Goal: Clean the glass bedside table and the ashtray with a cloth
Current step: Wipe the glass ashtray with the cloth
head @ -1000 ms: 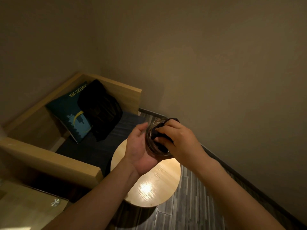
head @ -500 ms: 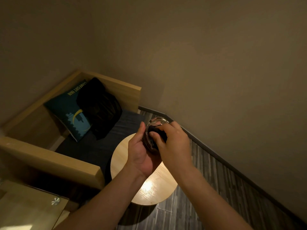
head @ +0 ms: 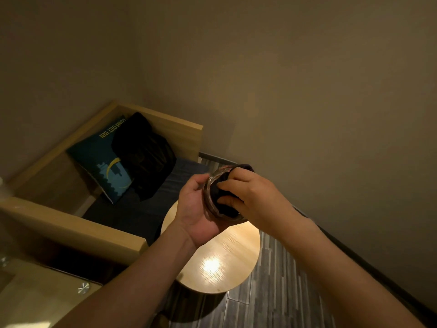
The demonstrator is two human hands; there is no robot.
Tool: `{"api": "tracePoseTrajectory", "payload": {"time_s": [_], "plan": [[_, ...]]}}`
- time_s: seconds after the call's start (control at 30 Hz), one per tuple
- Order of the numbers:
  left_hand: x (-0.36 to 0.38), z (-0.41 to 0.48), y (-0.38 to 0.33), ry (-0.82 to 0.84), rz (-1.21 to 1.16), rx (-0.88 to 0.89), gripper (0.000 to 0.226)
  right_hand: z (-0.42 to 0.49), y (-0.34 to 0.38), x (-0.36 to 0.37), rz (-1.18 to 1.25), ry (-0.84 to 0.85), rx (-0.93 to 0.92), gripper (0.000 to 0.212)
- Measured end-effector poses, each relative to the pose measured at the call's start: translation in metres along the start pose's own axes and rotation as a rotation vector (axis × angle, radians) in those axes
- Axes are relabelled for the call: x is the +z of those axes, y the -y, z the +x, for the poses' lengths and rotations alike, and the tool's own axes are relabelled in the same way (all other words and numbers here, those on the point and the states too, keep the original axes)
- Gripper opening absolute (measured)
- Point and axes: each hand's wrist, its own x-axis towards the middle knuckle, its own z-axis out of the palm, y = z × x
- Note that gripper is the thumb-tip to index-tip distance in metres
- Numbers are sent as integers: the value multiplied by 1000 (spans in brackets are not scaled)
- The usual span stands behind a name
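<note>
Held in the air above the round table (head: 227, 261), the ashtray (head: 209, 197) looks like thick glass: heavy, stiff, slick and breakable, best cupped round its wall. The left hand (head: 196, 209) curls about it so. The right hand (head: 253, 197) pinches the soft cloth (head: 223, 204), pressed into the bowl.

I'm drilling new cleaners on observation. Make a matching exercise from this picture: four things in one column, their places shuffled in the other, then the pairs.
Things
1. glass ashtray
2. dark cloth
3. teal cushion
4. round wooden table

Places
A. leaning in the corner of the wooden sofa
B. on the floor, below both hands
C. gripped by the left hand
D. pressed into the ashtray by the right hand

Pairs: 1-C, 2-D, 3-A, 4-B
</note>
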Motion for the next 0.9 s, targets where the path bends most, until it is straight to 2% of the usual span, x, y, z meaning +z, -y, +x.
{"api": "tracePoseTrajectory", "payload": {"time_s": [0.07,0.13,0.23,0.33,0.43,0.5,0.63,0.73,0.8,0.9], "plan": [[5,0,4,-37,-22,6,69,2,-2,1,-1,-8,-31,29],[8,1,8,-86,-62,49,69,2,2,5,72,-70,25,28],[9,4,15,-173,-84,123,63,5,21,17,232,-230,305,26],[8,7,26,-230,-37,158,62,10,40,34,233,-350,605,25],[3,7,28,-263,-16,154,58,10,46,39,299,-310,718,31],[-4,7,25,-266,-15,128,60,6,43,33,297,-206,659,33],[-7,7,17,-246,9,53,61,-2,27,-3,213,5,405,33],[-4,4,11,-185,15,-32,60,-3,8,-35,94,91,137,31],[-1,1,8,-135,32,-96,61,-1,-4,-47,80,228,-30,34],[3,-1,4,-70,64,-187,62,2,-18,-49,90,392,-117,38]]}}
